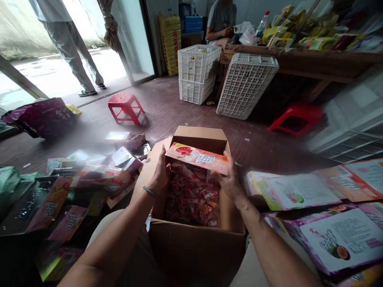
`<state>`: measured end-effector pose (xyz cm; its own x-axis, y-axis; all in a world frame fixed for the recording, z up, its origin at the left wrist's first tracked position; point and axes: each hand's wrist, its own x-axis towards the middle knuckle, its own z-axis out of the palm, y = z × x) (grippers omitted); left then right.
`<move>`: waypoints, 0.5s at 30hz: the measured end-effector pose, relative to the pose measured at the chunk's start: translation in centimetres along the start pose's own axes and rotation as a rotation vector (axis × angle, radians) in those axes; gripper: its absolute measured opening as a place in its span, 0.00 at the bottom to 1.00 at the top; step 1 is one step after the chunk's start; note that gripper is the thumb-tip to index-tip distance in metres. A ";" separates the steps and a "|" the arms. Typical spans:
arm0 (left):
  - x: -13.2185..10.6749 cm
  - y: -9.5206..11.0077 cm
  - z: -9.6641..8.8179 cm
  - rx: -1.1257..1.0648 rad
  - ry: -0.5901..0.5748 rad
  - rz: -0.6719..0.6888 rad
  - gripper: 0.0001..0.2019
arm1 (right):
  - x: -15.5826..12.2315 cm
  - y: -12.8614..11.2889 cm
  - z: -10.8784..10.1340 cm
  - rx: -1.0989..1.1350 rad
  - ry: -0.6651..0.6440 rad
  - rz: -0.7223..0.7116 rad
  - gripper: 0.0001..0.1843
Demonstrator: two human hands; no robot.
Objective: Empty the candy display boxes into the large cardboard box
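Spanning the mouth of a cardboard carton (197, 241), a fruit-printed box (197, 158) is held by its ends, the left hand (160, 172) and right hand (230, 179) apart and clamped on it, presumably for balance. It hangs near the carton's far edge, above loose red packets (191, 201). The carton stands between the person's legs (109, 225), probably for steadiness; its far flap (201, 132) is folded outward, which leaves the top open.

Orange fruit-print box (196, 158), brown carton (194, 239), red sachets (190, 199), white latticed crate (248, 85)
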<state>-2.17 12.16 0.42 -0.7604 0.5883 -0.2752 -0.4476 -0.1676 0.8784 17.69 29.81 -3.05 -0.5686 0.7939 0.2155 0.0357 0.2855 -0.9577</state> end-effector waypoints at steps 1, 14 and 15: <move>-0.3 0.0 0.0 0.023 -0.069 0.012 0.31 | 0.3 0.0 -0.1 0.052 0.056 0.039 0.64; -0.4 0.6 -0.4 0.025 -0.021 0.130 0.29 | 0.2 -1.4 0.1 0.113 0.109 0.128 0.67; -0.4 0.6 -0.5 0.024 -0.007 0.148 0.28 | 0.1 -1.4 0.0 0.111 0.108 0.107 0.67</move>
<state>-2.40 11.43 0.89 -0.8137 0.5645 -0.1390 -0.3192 -0.2339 0.9184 17.64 29.49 -1.65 -0.4746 0.8713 0.1247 -0.0030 0.1401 -0.9901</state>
